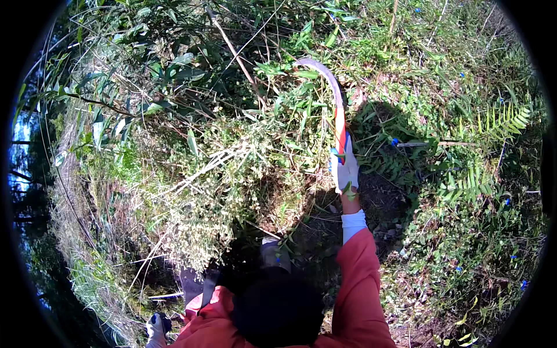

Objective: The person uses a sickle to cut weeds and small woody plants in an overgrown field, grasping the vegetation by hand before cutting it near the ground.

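Observation:
My right hand [346,167], in a white glove with blue patches, is closed around the red-orange handle of a sickle [340,124]. Its curved grey blade [330,78] reaches away from me among green leaves and thin stalks, the tip bending left. A green leaf lies across the glove's wrist. Low at the left edge of my body is my left hand [157,326], in a glove that is white and dark. Whether its fingers hold anything is not clear. A clump of pale dry weeds [204,222] stands between my left hand and the sickle.
Dense leafy plants [174,74] and long dry stalks [235,48] cover the upper left. Fern fronds [504,122] and small blue flowers [394,142] dot the right side. A boot [275,254] shows below me on shaded ground. Dark trees [35,243] stand beyond the left slope.

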Tool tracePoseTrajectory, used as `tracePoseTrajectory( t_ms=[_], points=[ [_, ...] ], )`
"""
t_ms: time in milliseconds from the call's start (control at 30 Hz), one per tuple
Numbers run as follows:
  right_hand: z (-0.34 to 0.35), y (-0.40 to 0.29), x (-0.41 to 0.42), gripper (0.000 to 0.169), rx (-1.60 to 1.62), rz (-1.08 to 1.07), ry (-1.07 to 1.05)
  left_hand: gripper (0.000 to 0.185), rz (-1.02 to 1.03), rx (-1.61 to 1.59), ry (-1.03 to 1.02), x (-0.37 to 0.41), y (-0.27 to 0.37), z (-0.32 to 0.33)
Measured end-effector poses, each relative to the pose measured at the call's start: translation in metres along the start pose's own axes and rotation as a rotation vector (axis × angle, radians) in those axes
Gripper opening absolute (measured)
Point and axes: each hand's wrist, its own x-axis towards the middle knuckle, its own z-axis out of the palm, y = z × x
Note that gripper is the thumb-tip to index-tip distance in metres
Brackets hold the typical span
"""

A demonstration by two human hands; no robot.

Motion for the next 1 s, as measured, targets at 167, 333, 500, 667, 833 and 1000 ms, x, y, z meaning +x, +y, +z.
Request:
tracePoseTrajectory(
  t_ms=[167,333,500,667,833,1000],
  points=[
    [0.007,-0.024,-0.002,0.067,0.136,0.253,-0.148,0.027,-0.332,0.103,0.035,0.013,-0.118,-0.007],
    [-0.007,-0.019,-0.008,0.072,0.386,0.305,-0.068,0.026,-0.397,0.077,-0.033,0.006,-0.147,0.005],
    [0.006,-0.026,-0.012,0.068,0.228,0.176,0.037,0.025,-0.445,0.061,-0.046,-0.001,-0.166,0.001],
    [0.017,-0.020,-0.014,0.052,0.188,0.176,0.080,0.025,-0.474,0.067,-0.061,-0.006,-0.175,-0.001],
    [0.022,0.013,-0.010,0.041,0.112,-0.029,0.168,0.024,-0.482,0.079,-0.082,-0.006,-0.178,0.001],
    [0.016,-0.010,-0.012,0.053,0.208,0.121,0.135,0.024,-0.490,0.084,-0.082,-0.011,-0.181,-0.001]
  ],
)
